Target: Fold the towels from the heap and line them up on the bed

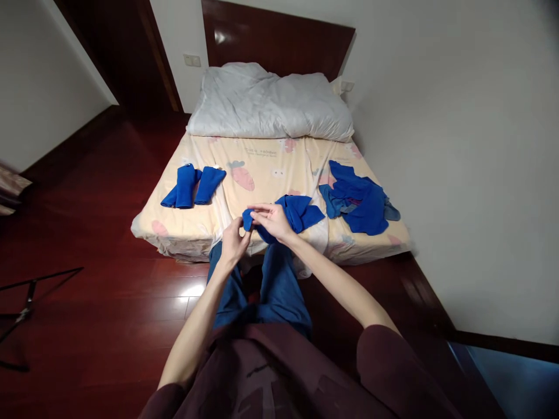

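Note:
At the front edge of the bed, both hands are on a blue cloth [247,220]. My left hand [234,237] pinches its left end between thumb and fingers. My right hand [271,221] holds its upper part, with the thumb and fingertips on the fabric. More blue fabric [299,213] spreads on the sheet just right of my right hand; whether it is the same piece I cannot tell. Folded or rolled blue cloths [186,186] lie at the left, one of them [209,185] slightly apart. A loose heap of blue clothing [364,201] rests at the right.
The bed [262,163] has a patterned yellowish sheet. A pale quilt [271,107] is bunched near the dark headboard [279,35]. A white wall [458,145] borders the bed's right side. A black metal stand [30,297] is on the red floor at far left.

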`<state>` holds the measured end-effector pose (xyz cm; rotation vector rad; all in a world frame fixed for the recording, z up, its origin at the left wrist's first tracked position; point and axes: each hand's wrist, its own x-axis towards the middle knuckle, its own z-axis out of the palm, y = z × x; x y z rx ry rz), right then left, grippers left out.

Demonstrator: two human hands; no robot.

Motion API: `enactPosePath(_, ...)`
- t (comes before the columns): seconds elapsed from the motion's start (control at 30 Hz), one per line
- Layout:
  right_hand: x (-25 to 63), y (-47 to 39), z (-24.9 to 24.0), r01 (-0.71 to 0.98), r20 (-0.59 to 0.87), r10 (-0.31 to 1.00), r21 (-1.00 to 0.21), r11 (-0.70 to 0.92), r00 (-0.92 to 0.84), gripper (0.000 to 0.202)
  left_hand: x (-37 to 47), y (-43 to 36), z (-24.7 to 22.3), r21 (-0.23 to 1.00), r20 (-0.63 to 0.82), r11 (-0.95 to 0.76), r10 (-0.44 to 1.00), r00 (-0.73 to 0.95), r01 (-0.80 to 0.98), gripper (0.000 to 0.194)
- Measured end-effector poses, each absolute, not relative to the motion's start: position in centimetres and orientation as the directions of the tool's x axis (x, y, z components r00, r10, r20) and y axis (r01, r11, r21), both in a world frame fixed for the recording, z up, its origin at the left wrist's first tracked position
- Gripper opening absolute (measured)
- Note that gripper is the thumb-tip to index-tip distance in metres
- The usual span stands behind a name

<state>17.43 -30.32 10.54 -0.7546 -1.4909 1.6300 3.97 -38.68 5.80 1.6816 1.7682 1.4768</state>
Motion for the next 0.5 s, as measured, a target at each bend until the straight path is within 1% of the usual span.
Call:
enactPosePath(0.03, 17.8, -30.9, 9.6, -0.137, 0.066, 0.840, -0.991, -0.010, -0.538, 0.051, 4.1, -38.9, 5.4, 0.827, 0.387, -0.186, 0.872, -0.299, 0.530, 0.027)
enactPosePath(0.1, 19.1, -31.6, 7.5, -0.057, 0.058, 0.806, -0.998, 0.031, -0.589, 0.048, 4.0, -40.1, 3.9, 0.876, 0.316, -0.118, 0.873, -0.372, 0.467, 0.025)
enactPosePath(0.17, 21.0, -31.3, 5.2, 0.095, 0.085, 0.785, -0.979, 0.180, -0.613, 0.043, 3.3, -41.9, 1.9, 0.914, 0.244, -0.038, 0.848, -0.470, 0.405, 0.026)
enactPosePath(0.23, 23.2, -30.2, 2.6, 0.297, 0.122, 0.806, -0.889, 0.349, -0.580, 0.043, 2.4, -44.1, -0.1, 0.954, 0.162, 0.020, 0.807, -0.569, 0.300, 0.030)
enactPosePath(0.27, 24.3, -29.4, 1.2, 0.411, 0.120, 0.839, -0.830, 0.379, -0.531, 0.048, 1.9, -45.3, -1.0, 0.970, 0.119, 0.036, 0.788, -0.605, 0.239, 0.033)
enactPosePath(0.3, 25.2, -28.5, -0.3, 0.522, 0.094, 0.883, -0.776, 0.355, -0.460, 0.056, 1.4, -46.4, -1.9, 0.982, 0.076, 0.050, 0.774, -0.628, 0.181, 0.036)
enactPosePath(0.37, 26.5, -26.7, -3.3, 0.702, -0.011, 0.959, -0.684, 0.200, -0.284, 0.080, 0.6, -48.3, -3.1, 0.992, -0.006, 0.084, 0.762, -0.647, 0.091, 0.042)
enactPosePath(0.43, 26.9, -25.1, -5.9, 0.803, -0.127, 0.982, -0.594, 0.040, -0.142, 0.100, 0.1, -49.6, -4.0, 0.993, -0.062, 0.115, 0.757, -0.651, 0.038, 0.047)
enactPosePath(0.47, 26.9, -24.4, -7.1, 0.833, -0.172, 0.980, -0.554, -0.014, -0.099, 0.105, 0.0, -50.1, -4.3, 0.992, -0.081, 0.123, 0.753, -0.653, 0.019, 0.049)
enactPosePath(0.5, 26.8, -23.9, -8.0, 0.854, -0.205, 0.977, -0.517, -0.052, -0.065, 0.106, 0.0, -50.4, -4.6, 0.992, -0.094, 0.129, 0.751, -0.653, 0.005, 0.051)
